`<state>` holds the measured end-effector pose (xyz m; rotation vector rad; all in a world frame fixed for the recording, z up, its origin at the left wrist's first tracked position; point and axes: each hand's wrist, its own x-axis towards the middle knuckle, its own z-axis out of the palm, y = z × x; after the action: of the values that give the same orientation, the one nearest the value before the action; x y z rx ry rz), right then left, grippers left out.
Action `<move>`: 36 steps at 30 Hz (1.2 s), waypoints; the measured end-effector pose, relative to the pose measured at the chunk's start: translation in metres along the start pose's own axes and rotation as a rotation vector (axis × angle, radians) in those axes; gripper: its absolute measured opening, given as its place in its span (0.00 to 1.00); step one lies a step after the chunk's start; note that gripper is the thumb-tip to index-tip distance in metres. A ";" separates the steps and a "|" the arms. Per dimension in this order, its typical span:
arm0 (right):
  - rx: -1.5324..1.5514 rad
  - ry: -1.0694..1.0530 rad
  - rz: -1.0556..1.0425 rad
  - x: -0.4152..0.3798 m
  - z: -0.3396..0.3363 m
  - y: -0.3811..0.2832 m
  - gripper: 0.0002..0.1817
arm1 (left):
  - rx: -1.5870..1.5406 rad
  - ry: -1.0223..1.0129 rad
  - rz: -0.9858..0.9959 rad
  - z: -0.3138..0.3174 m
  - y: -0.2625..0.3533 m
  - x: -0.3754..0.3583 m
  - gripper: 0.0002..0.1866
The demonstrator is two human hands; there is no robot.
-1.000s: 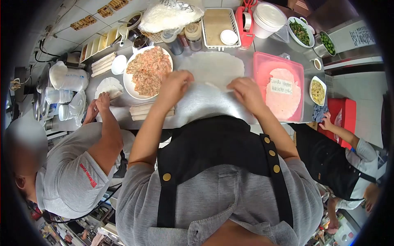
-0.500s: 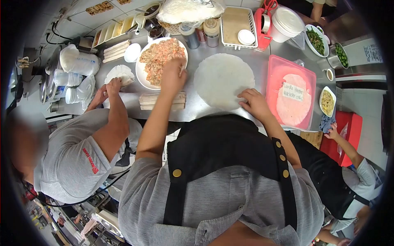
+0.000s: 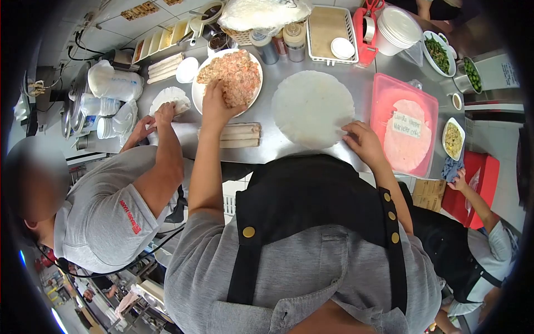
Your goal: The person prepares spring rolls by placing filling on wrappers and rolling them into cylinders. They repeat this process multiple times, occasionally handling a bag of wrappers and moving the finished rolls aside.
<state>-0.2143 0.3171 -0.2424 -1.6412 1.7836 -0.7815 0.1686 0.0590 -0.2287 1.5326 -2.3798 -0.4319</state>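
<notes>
A white plate (image 3: 198, 109) holds a heap of orange-and-green-flecked ground filling (image 3: 236, 69). My left hand (image 3: 218, 104) rests in the near side of that heap, fingers and thumb spread wide around some of it. To the right, a large round translucent wrapper sheet (image 3: 313, 108) lies flat on the steel counter. Fingertips of my right hand (image 3: 362, 139) touch its right edge, slightly apart and loosely bent. Below the plate, several pale rolls (image 3: 240, 135) lie stacked, partly behind my left forearm.
A co-worker's hands (image 3: 161, 118) work on a white wrapper (image 3: 169, 100) at the left. On the right are a pink lidded container (image 3: 409, 161), a bowl of greens (image 3: 438, 53) and another person's hand on a blue cloth (image 3: 452, 168). Sauce bottles (image 3: 293, 42) stand behind.
My left hand has come down and left into the filling, its fingers spreading. My right hand has drawn back toward the wrapper's edge. The whole view has shifted slightly.
</notes>
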 end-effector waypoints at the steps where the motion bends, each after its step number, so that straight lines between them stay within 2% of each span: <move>1: 0.005 -0.001 0.006 0.000 0.000 0.001 0.12 | -0.146 0.048 -0.040 0.003 -0.011 -0.008 0.55; 6: 0.016 -0.050 0.038 0.007 -0.002 -0.006 0.13 | -0.229 -0.025 -0.159 0.002 -0.034 -0.027 0.47; 12: 0.006 -0.029 0.006 0.015 -0.004 -0.008 0.12 | -0.120 0.066 -0.206 0.008 -0.031 -0.030 0.36; 14: 0.006 -0.059 0.033 0.015 -0.003 -0.009 0.14 | -0.056 0.123 -0.201 0.008 -0.033 -0.031 0.28; 18: 0.014 -0.078 0.066 0.013 -0.003 -0.008 0.14 | -0.012 0.149 -0.175 0.008 -0.050 -0.026 0.25; 20: 0.023 -0.067 0.095 0.010 -0.004 -0.006 0.14 | -0.372 0.029 -0.420 0.000 -0.051 -0.022 0.20; 21: 0.024 -0.065 0.098 0.009 -0.005 -0.005 0.14 | -0.634 0.052 -0.359 0.000 -0.054 -0.019 0.15; 22: 0.013 -0.030 0.069 0.008 -0.007 -0.003 0.13 | -0.634 0.048 -0.357 -0.002 -0.060 -0.016 0.15; 24: 0.003 0.007 0.044 0.006 -0.008 0.002 0.13 | -1.249 0.014 -0.537 -0.009 -0.066 -0.011 0.13; 25: 0.025 0.023 0.060 0.006 -0.009 0.004 0.12 | -1.432 0.050 -0.539 -0.012 -0.066 -0.004 0.12; 28: 0.000 0.055 0.033 0.009 -0.011 0.007 0.12 | -1.477 0.026 -0.614 -0.032 -0.039 0.011 0.12; 30: -0.059 0.071 0.007 0.010 -0.013 0.007 0.12 | -1.461 -0.060 -0.550 -0.036 -0.014 0.017 0.13; 32: 0.051 0.067 0.110 0.014 -0.009 0.005 0.11 | -1.387 -0.382 -0.441 -0.038 0.027 0.022 0.17; 33: 0.111 0.097 0.126 0.015 -0.003 0.009 0.12 | -1.474 -0.603 -0.329 -0.029 0.045 0.027 0.20; 35: 0.125 0.107 0.139 0.021 0.008 0.013 0.13 | -1.240 -0.792 -0.222 0.005 0.084 0.024 0.21; 36: 0.146 0.114 0.141 0.024 0.011 0.015 0.13 | -1.103 -0.834 -0.064 0.031 0.098 0.021 0.22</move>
<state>-0.2170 0.2941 -0.2614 -1.3856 1.8509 -0.9332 0.0671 0.0815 -0.2175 0.9249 -1.8071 -2.2504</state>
